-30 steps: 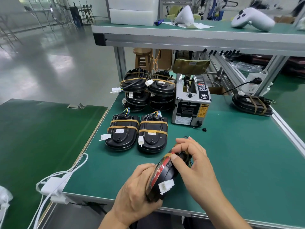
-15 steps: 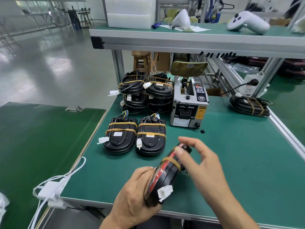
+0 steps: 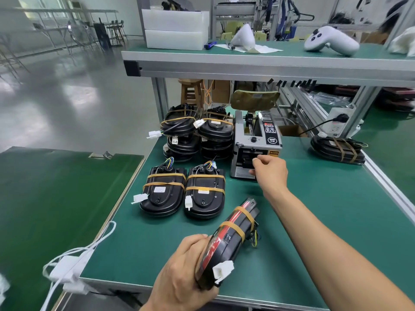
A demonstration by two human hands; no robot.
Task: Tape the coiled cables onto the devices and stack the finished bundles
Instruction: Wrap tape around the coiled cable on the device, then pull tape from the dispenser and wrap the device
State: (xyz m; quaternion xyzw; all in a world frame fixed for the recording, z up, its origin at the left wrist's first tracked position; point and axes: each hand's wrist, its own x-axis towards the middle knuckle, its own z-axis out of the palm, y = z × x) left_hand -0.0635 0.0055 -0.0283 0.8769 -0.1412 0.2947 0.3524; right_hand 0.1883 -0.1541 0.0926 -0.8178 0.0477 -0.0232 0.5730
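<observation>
My left hand (image 3: pixel 179 277) grips a black device with a red stripe (image 3: pixel 233 234), tilted on edge above the near part of the green table (image 3: pixel 314 221). Two tan tape bands wrap it, and a white connector hangs at its near end. My right hand (image 3: pixel 271 171) is stretched to the outlet of the grey tape dispenser (image 3: pixel 269 135), thumb and fingers pinched together there; the tape strip itself is hidden by the fingers. Two taped bundles (image 3: pixel 162 191) (image 3: pixel 205 194) lie flat side by side. Behind them stand two stacks of bundles (image 3: pixel 179 129) (image 3: pixel 216 131).
Another taped black bundle (image 3: pixel 336 149) lies at the table's far right by a power strip (image 3: pixel 336 122). A shelf (image 3: pixel 269 68) overhangs the back of the table. White cables and an adapter (image 3: pixel 67 270) hang off the near left corner. A second green table (image 3: pixel 56 209) stands left.
My right hand has left the held device and reached forward to the tape dispenser's outlet. The left hand keeps its hold on the device, now tilted a little lower.
</observation>
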